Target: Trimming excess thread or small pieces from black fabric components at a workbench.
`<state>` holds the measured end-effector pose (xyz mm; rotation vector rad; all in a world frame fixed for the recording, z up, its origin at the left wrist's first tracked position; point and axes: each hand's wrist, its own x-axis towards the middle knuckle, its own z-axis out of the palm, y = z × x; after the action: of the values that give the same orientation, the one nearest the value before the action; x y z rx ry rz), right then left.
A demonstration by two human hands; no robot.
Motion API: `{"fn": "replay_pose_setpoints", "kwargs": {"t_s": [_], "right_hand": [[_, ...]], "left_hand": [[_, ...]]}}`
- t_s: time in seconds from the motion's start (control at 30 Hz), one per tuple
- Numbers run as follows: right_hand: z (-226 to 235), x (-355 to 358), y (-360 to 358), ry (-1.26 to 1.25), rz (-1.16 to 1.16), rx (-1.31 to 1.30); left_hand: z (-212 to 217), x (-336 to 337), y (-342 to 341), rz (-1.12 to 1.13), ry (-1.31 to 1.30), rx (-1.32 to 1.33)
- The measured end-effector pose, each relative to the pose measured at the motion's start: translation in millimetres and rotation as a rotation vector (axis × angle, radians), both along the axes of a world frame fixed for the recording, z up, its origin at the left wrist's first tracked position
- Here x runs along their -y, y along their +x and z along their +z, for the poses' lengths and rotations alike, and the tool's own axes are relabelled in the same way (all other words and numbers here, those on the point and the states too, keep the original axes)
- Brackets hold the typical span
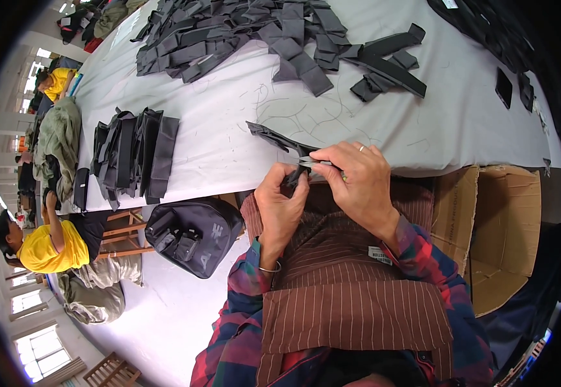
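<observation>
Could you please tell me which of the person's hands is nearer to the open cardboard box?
Right. The right hand is to the left of the cardboard box; the left hand is on the same side, farther away.

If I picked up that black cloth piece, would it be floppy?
The black cloth piece might be fairly floppy, since it bends near the left hand. It's probably light too, because it looks thin and narrow.
</observation>
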<state>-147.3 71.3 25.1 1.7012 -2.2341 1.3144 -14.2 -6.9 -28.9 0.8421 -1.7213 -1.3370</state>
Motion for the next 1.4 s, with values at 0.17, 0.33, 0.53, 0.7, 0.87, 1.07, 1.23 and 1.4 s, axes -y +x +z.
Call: {"fn": "replay_pose_setpoints", "kwargs": {"t_s": [0.17,0.33,0.53,0.7,0.87,1.07,1.23,1.4], "right_hand": [[0.4,-2.1,0.3,0.039,0.003,0.045],[-5.4,-0.1,-0.3,0.003,-0.042,0.007],[1.0,-1.4,-5.4,-0.029,-0.059,0.150],[13.3,-2.9,-5.3,0.038,0.036,0.288],[8.2,-3.4,-4.8,0.111,0.052,0.093],[13.4,-8.5,-5.5,0.119,0.011,0.077],[18.2,-7.9,-2.1,0.131,0.039,0.023],[15.3,-5.2,2.7,0.162,0.054,0.035]], "left_hand": [[0.1,1.0,0.0,0.002,-0.096,0.039],[2.5,0.6,0.1,0.002,-0.136,0.073],[11.1,3.2,1.0,0.126,-0.233,0.062],[24.3,8.9,4.0,0.179,-0.594,0.164],[12.8,3.8,1.7,0.169,-0.640,0.149],[8.0,4.1,3.7,0.207,-0.712,0.107],[7.5,3.3,1.9,0.229,-0.699,0.061],[6.7,2.6,1.2,0.310,-0.734,0.076]]}}
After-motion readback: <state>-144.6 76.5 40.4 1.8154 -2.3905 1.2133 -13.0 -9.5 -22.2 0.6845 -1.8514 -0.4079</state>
